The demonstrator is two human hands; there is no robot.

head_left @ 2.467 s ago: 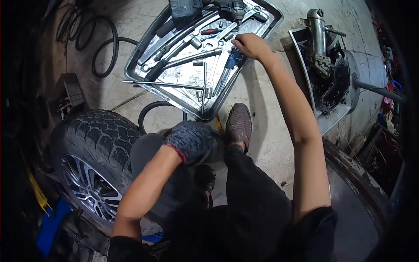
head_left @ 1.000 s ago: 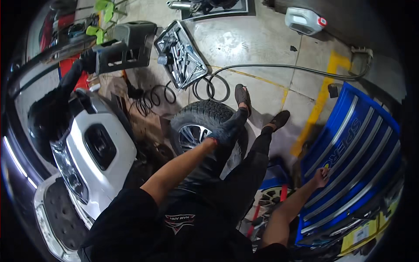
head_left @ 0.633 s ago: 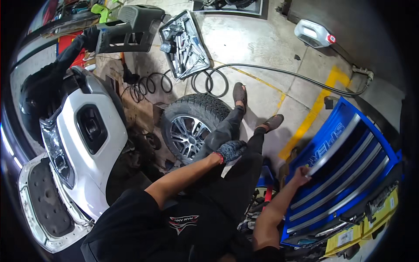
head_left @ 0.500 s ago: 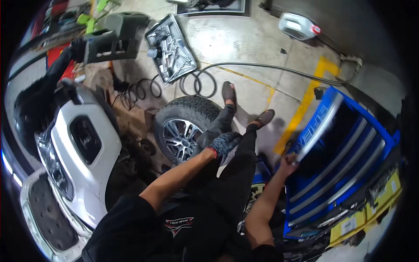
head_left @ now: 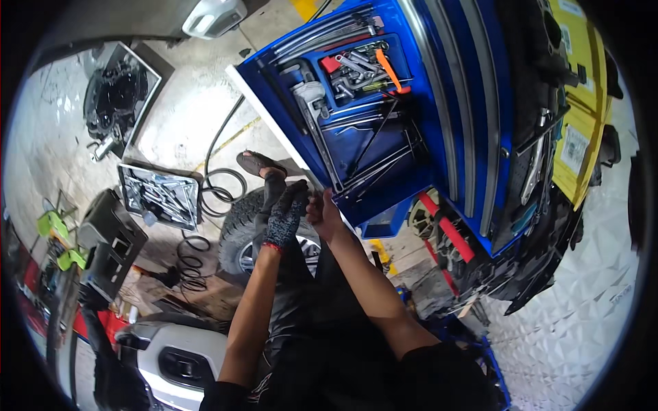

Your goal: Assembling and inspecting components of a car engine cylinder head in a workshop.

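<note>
**Hands at the open drawer**

Right hand point(head_left: 323, 214), bare, fingers curled onto the front edge of the blue drawer point(head_left: 356, 147). Gloved left hand point(head_left: 284, 214) just beside it, fingers loosely bent, holding nothing. Tyre point(head_left: 240, 229) below the drawer.

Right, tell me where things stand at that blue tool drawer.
Done: the blue tool drawer stands open with its wrenches showing, and the wheel sits on the floor by the person's legs. In hand: the gloved left hand and bare right hand meet at the drawer's near edge; whether either grips anything cannot be told. Left: no tool is clearly out of the drawer, and the tool tray lies apart from both hands.
</note>
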